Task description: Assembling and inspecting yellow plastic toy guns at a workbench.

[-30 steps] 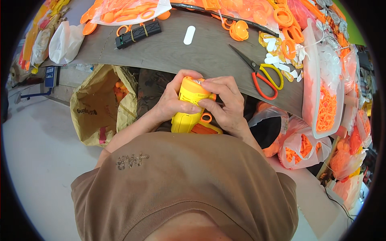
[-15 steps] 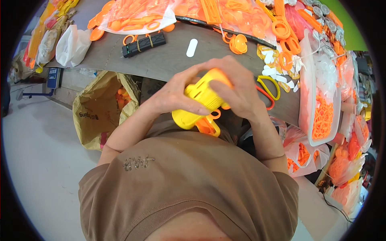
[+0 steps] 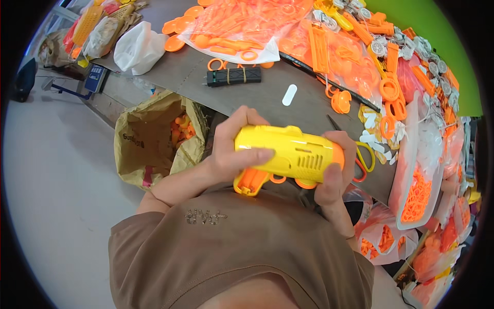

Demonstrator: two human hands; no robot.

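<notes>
One yellow plastic toy point(image 3: 298, 146), left of the scissors point(image 3: 372, 158), now hangs nearly level instead of slanted, slotted side exposed, left hand point(image 3: 229, 147) wrapping its fingers around one end, right hand point(image 3: 334, 180) curling about the orange end.

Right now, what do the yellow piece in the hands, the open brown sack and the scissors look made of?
Yellow piece: likely moulded plastic, fairly glossy; bright highlights, clean-edged slots.
Brown sack: probably paper, matt; stiff creases, crumpled sides. Can't rule out a lining.
Scissors: dark blade probably metal; red and yellow handles look smooth, maybe plastic or plastic-coated. Partly hidden.
</notes>
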